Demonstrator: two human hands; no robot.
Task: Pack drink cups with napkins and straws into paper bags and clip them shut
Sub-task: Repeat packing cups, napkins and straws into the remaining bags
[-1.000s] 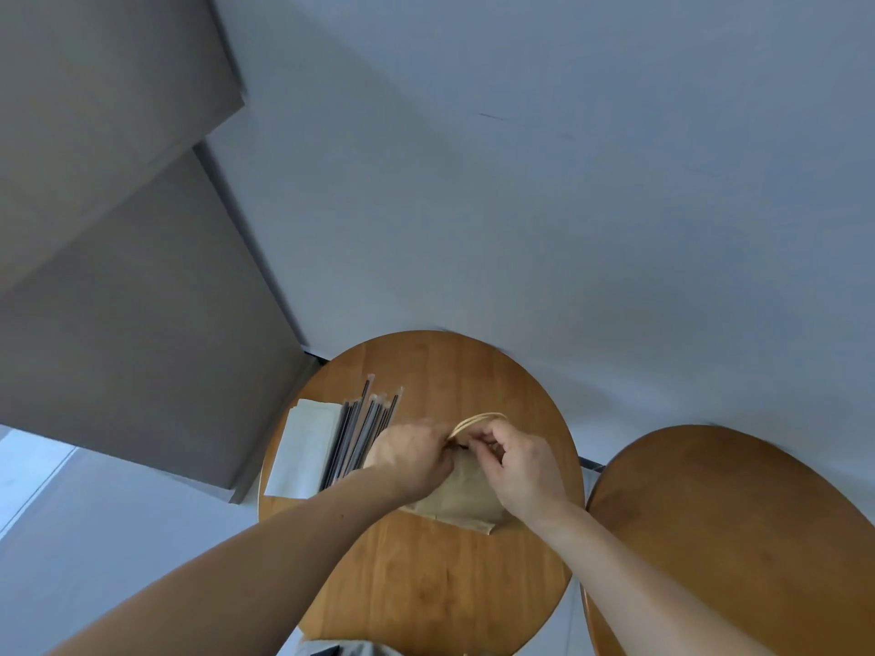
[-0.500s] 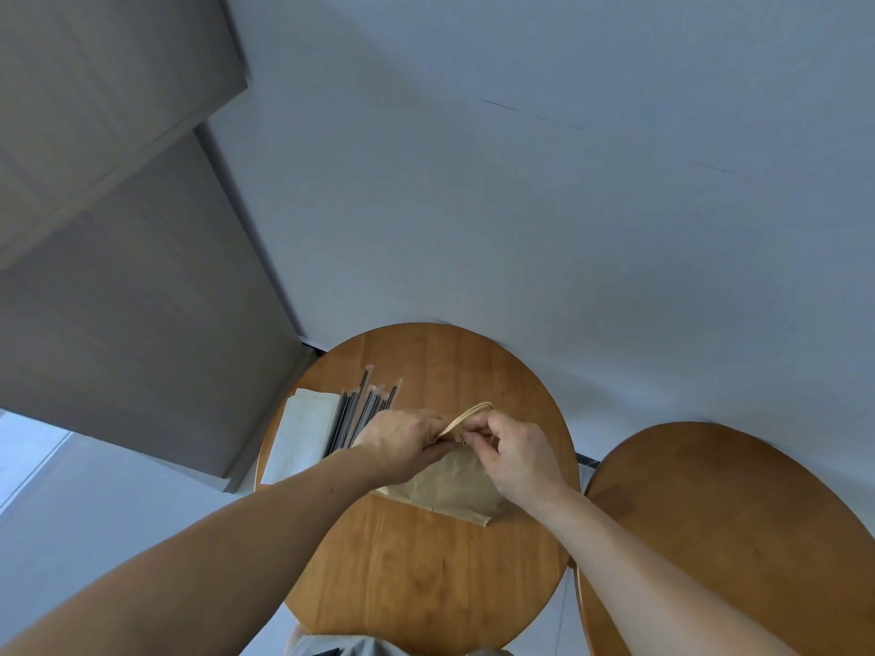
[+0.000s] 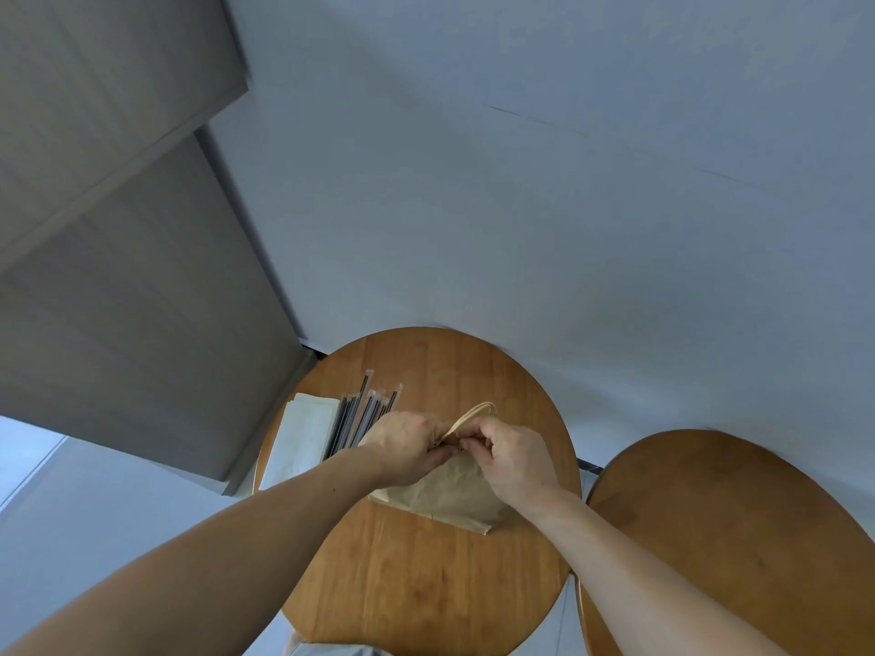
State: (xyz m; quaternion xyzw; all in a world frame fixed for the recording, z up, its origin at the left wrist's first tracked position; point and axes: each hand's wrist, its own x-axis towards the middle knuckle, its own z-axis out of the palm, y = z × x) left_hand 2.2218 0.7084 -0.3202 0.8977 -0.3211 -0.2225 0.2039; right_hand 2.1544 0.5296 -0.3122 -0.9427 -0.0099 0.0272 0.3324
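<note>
A brown paper bag [image 3: 445, 501] stands on the round wooden table [image 3: 426, 584]. Its twisted paper handles [image 3: 473, 413] stick up between my hands. My left hand [image 3: 407, 447] and my right hand [image 3: 511, 454] both pinch the bag's gathered top edge, fingertips meeting at the middle. Whatever small thing sits between the fingertips is hidden. Left of the bag lie several wrapped black straws [image 3: 362, 416] and a stack of white napkins [image 3: 300, 440]. No cup shows; the bag's inside is hidden.
A second round wooden table [image 3: 738, 537] stands close on the right. A grey cabinet [image 3: 123, 295] rises at the left, touching the table's far-left rim. A pale wall fills the background.
The view has tipped slightly. Both hands stay pinched on the bag's top, drawn a little closer together, and the bag has barely shifted.
</note>
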